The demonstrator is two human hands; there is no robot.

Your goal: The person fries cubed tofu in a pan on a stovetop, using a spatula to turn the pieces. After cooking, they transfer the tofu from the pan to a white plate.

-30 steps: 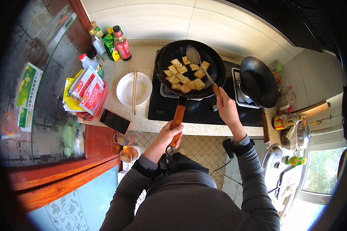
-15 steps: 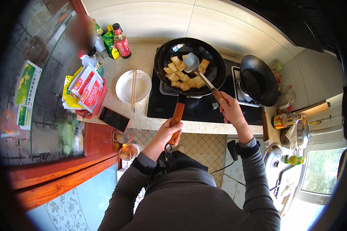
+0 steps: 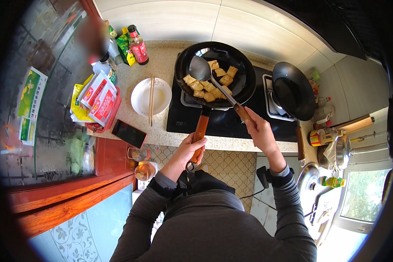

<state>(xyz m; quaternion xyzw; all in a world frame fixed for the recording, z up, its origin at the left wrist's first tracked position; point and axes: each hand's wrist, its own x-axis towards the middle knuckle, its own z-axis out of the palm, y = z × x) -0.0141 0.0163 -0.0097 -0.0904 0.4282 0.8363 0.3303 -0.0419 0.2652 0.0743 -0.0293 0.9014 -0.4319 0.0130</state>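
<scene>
- As the left hand grips the wooden handle of the black wok, the right hand clasps the ladle!
- The wok sits over the left side of the stove, golden food pieces inside.
- Ladle's head at the wok's far left, just beside them!
- Worktop, left: chopsticks across a white bowl.

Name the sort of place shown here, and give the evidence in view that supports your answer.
A kitchen, probably a home one: a black wok of golden pieces is over the stovetop, and a red-labelled bottle stands on the counter.
</scene>
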